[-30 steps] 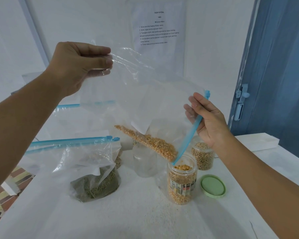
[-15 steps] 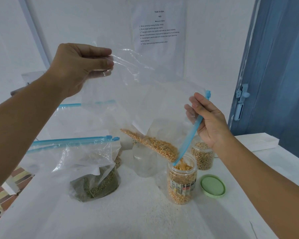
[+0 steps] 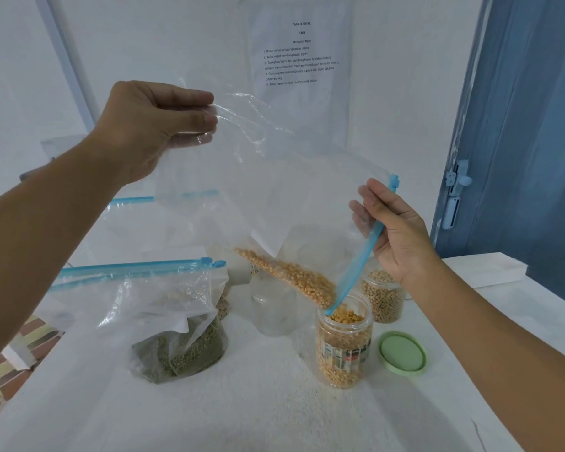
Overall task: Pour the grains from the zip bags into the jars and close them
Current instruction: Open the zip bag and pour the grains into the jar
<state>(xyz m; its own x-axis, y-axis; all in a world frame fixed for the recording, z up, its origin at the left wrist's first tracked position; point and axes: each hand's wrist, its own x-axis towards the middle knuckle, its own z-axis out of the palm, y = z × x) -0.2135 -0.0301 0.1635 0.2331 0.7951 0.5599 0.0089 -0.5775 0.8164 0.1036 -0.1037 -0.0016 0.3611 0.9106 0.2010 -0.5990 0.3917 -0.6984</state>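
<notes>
A clear zip bag (image 3: 274, 177) hangs tilted over the table. My left hand (image 3: 154, 125) pinches its raised bottom corner at the upper left. My right hand (image 3: 395, 233) grips the blue zip edge at the right. Yellow grains (image 3: 294, 278) lie along the bag's low side and run out of its mouth into an open jar (image 3: 344, 350), which is nearly full of the same grains. That jar's green lid (image 3: 402, 352) lies flat on the table to its right.
A zip bag of green grains (image 3: 177, 347) stands at the left front, another bag (image 3: 134, 220) behind it. An empty clear jar (image 3: 271, 305) and an open jar of beige beans (image 3: 384, 298) stand behind the yellow jar. A white box (image 3: 483, 269) sits far right on the white table (image 3: 242, 412).
The yellow grains have slid down the bag toward its mouth and the heap in the jar has risen. Both hands have held their places.
</notes>
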